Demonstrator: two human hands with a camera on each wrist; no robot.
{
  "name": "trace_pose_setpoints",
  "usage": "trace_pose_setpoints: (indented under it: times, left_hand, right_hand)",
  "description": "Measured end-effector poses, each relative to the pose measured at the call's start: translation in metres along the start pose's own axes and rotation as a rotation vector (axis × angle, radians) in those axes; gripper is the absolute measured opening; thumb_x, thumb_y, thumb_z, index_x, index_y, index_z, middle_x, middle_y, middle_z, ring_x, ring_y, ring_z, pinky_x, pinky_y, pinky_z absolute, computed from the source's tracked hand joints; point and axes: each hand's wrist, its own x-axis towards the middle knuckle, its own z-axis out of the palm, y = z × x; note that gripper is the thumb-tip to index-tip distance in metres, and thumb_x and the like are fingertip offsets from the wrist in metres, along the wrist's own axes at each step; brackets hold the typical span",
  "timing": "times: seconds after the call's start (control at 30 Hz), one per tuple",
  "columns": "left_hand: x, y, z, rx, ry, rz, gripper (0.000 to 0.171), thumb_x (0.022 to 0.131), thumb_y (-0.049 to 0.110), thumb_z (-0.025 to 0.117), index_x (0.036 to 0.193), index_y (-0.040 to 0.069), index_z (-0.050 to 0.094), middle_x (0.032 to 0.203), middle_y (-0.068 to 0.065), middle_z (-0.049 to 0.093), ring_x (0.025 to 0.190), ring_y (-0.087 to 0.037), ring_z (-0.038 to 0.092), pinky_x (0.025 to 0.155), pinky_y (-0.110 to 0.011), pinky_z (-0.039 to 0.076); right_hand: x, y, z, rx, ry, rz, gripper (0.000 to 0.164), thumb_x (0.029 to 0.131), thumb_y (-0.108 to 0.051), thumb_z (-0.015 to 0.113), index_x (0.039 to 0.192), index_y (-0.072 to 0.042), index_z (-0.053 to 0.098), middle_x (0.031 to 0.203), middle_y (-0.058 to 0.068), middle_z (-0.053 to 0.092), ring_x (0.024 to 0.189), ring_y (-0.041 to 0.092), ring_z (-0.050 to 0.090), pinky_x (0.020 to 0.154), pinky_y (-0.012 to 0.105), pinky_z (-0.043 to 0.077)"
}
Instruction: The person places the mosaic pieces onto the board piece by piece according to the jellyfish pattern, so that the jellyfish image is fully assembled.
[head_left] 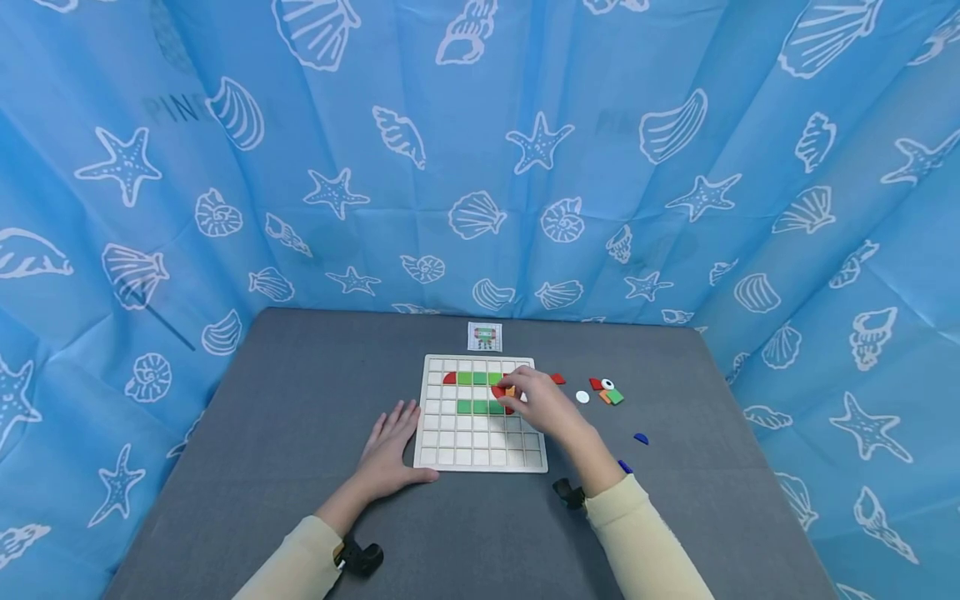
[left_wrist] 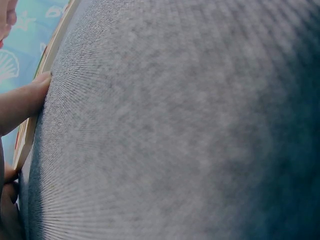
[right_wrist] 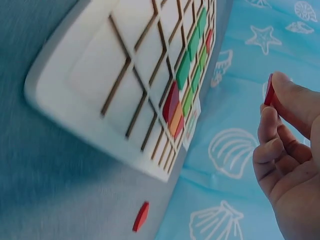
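A white grid board (head_left: 442,457) lies on the table. Its upper row holds a red rounded piece (head_left: 450,378) and green squares (head_left: 480,378); more green squares (head_left: 477,407) fill a lower row, with a red piece (right_wrist: 171,102) at the end and an orange piece (right_wrist: 175,119) beside it. My right hand (head_left: 542,402) is over the board's right part, pinching a small red piece (right_wrist: 269,91) between thumb and fingertip. At the board's left edge rests my left hand (head_left: 390,454), fingers spread and straight, its thumb (left_wrist: 30,95) along the near corner.
Right of the board lie a red piece (head_left: 558,378), a white disc (head_left: 582,397), a group with a green square (head_left: 615,397), and blue half-round pieces (head_left: 641,438). A pattern card (head_left: 484,337) lies behind the board. A blue shell-print curtain (head_left: 480,250) stands around the table.
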Motion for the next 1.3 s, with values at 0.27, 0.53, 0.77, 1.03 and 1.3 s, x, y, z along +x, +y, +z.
trace_pose_setpoints:
  times: [0.27, 0.53, 0.77, 1.03, 1.3]
  left_hand:
    - [0.000, 0.000, 0.000, -0.010, 0.001, -0.002, 0.124, 0.071, 0.072, 0.076, 0.162, 0.008, 0.020, 0.169, -0.010, 0.015, 0.158, -0.032, 0.004, 0.124, -0.057, 0.004]
    - [-0.001, 0.001, -0.001, -0.012, -0.006, -0.006, 0.124, 0.071, 0.072, 0.076, 0.162, 0.008, 0.020, 0.169, -0.010, 0.015, 0.158, -0.032, 0.004, 0.124, -0.057, 0.003]
    - [-0.001, 0.000, -0.001, -0.005, -0.010, -0.005, 0.124, 0.072, 0.073, 0.074, 0.162, 0.008, 0.019, 0.169, -0.010, 0.015, 0.158, -0.032, 0.004, 0.124, -0.057, 0.003]
    - [0.001, 0.000, -0.001, -0.008, -0.017, -0.007, 0.124, 0.072, 0.074, 0.074, 0.162, 0.010, 0.018, 0.170, -0.008, 0.012, 0.158, -0.030, 0.002, 0.124, -0.057, 0.003]
    - [0.001, -0.002, -0.001, -0.002, -0.025, -0.006, 0.124, 0.073, 0.073, 0.074, 0.162, 0.010, 0.016, 0.170, -0.008, 0.011, 0.158, -0.030, 0.001, 0.125, -0.057, 0.002]
  right_hand:
    - [0.011, -0.014, 0.018, 0.027, -0.007, 0.013, 0.021, 0.091, -0.018, 0.077, 0.111, -0.011, 0.076, 0.102, 0.002, 0.069, 0.078, 0.011, 0.056, 0.066, 0.028, 0.048]
    - [0.025, -0.026, 0.040, 0.009, -0.073, -0.027, 0.023, 0.093, -0.021, 0.075, 0.114, -0.010, 0.075, 0.107, 0.005, 0.070, 0.084, 0.015, 0.062, 0.074, 0.031, 0.054]
    - [0.039, -0.035, 0.059, -0.088, -0.111, -0.031, 0.025, 0.093, -0.025, 0.075, 0.115, -0.013, 0.076, 0.110, 0.003, 0.073, 0.101, 0.018, 0.069, 0.090, 0.036, 0.057]
    - [0.051, -0.037, 0.074, -0.195, -0.173, 0.011, 0.027, 0.092, -0.029, 0.076, 0.115, -0.015, 0.077, 0.110, 0.001, 0.073, 0.102, 0.019, 0.068, 0.090, 0.037, 0.056]
    - [0.060, -0.036, 0.080, -0.207, -0.184, 0.005, 0.025, 0.089, -0.028, 0.079, 0.111, -0.015, 0.077, 0.103, 0.001, 0.069, 0.092, 0.016, 0.065, 0.085, 0.034, 0.056]
